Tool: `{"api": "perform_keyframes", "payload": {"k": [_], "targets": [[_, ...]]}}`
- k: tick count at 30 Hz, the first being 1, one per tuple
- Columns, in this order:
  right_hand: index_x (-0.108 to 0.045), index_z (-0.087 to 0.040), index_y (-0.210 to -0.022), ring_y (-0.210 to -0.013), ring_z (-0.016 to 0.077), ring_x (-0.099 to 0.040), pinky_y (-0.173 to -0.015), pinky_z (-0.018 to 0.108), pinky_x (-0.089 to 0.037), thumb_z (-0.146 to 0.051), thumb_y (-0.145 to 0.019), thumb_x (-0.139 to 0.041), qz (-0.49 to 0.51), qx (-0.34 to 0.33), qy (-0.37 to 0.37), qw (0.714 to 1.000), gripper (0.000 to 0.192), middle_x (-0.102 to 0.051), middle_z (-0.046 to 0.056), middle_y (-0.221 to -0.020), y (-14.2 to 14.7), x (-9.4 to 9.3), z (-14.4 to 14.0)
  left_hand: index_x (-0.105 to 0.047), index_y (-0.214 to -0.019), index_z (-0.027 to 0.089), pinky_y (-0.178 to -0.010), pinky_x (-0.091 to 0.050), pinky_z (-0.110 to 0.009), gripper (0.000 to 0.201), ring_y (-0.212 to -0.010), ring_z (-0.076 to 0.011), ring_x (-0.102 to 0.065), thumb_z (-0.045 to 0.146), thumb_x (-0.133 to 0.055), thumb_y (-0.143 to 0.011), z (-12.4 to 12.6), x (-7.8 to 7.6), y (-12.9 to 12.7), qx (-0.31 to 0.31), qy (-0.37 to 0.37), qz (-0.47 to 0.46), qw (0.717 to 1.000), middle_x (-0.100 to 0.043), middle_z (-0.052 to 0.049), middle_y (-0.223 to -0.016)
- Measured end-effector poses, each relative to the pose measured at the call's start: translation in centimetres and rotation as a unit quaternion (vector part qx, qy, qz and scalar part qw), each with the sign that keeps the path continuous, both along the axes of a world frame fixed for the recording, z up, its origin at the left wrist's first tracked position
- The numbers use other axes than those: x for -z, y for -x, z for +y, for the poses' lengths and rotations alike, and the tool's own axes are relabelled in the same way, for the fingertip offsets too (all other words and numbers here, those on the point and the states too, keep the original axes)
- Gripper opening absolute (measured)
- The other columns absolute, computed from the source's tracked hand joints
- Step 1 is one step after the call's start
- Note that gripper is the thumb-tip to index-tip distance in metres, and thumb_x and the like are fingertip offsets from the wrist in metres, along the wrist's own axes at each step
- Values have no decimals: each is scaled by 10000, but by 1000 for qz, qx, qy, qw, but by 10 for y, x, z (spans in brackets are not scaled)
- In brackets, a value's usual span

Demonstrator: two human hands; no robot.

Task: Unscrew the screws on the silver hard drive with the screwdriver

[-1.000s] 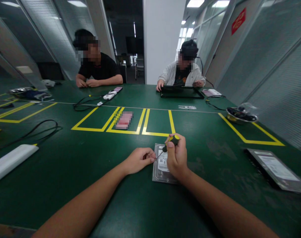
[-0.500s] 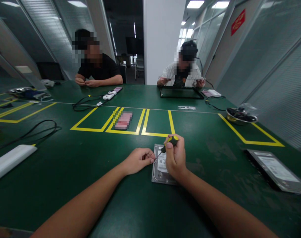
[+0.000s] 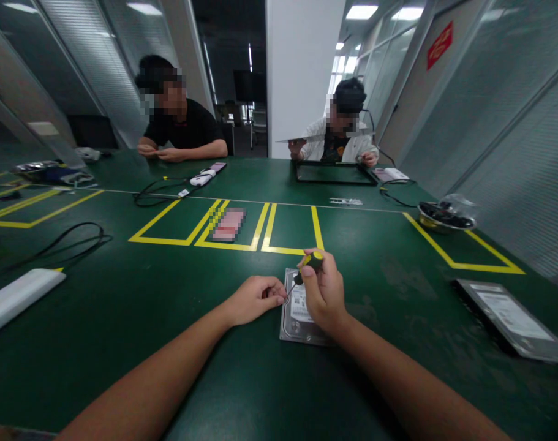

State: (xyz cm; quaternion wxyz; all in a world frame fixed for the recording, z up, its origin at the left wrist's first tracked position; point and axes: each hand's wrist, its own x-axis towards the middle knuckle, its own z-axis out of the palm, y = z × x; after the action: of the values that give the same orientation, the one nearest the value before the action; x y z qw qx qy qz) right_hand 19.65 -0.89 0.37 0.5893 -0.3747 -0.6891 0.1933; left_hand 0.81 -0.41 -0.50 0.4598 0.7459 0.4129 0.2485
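A silver hard drive (image 3: 299, 311) with a white label lies flat on the green table in front of me. My right hand (image 3: 327, 293) is closed around the yellow and black handle of a screwdriver (image 3: 312, 261), which is tilted. Its thin shaft points down to the drive's left edge. Beside that edge my left hand (image 3: 255, 300) has its fingers curled and thumb pressed in, close to the screwdriver tip. Whether anything is pinched there is hidden. The right hand covers part of the drive's right side.
At right lies a second hard drive (image 3: 512, 315), with a metal bowl of dark items (image 3: 446, 222) behind it. A phone (image 3: 228, 225) rests within yellow tape. A white bar-shaped object (image 3: 24, 300) lies left. Two people sit opposite; one holds a thin sheet (image 3: 301, 138) above a black frame (image 3: 336, 180).
My right hand has rolled the screwdriver handle slightly to the left, its tip staying at the drive's edge. My left hand keeps its place. Across the table, a person has shifted the thin sheet leftward.
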Motion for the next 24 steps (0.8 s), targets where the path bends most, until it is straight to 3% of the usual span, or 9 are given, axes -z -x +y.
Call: {"api": "perform_keyframes", "payload": {"k": [7, 11, 18, 24], "targets": [[-408, -215, -1314, -776, 150, -644, -681, 289, -516, -251, -919, -575, -41, -53, -28, 997, 430, -680, 32, -939, -3, -19, 1, -635, -838, 143, -593, -358, -227, 153, -640, -126, -475, 292, -612, -861, 0, -1, 1, 7, -8, 9, 1000, -543, 22, -686], [-443, -227, -1235, -722, 123, -613, -675, 279, -498, -222, -915, -575, -74, -73, -52, 993, 346, -678, 35, -1014, -3, -31, -2, -621, -840, 147, -606, -366, -230, 116, -643, -123, -479, 263, -624, -851, 1, 3, 2, 15, -12, -10, 1000, -541, 29, -698], [-597, -207, -1056, -819, 147, -552, -738, 304, -462, -323, -897, -629, -165, -48, -74, 982, 199, -586, 38, -982, -2, -58, -8, -602, -823, 145, -590, -366, -218, 150, -640, -116, -485, 263, -693, -808, 3, 4, 6, 26, 14, -18, 999, -555, 31, -711], [-633, -192, -898, -763, 162, -526, -664, 291, -384, -339, -881, -644, -296, 11, -22, 955, 148, -554, 34, -849, 1, -89, -9, -606, -875, 139, -591, -368, -212, 199, -652, -115, -492, 268, -730, -789, 4, 5, 7, 38, 32, -49, 998, -554, 33, -721]]}}
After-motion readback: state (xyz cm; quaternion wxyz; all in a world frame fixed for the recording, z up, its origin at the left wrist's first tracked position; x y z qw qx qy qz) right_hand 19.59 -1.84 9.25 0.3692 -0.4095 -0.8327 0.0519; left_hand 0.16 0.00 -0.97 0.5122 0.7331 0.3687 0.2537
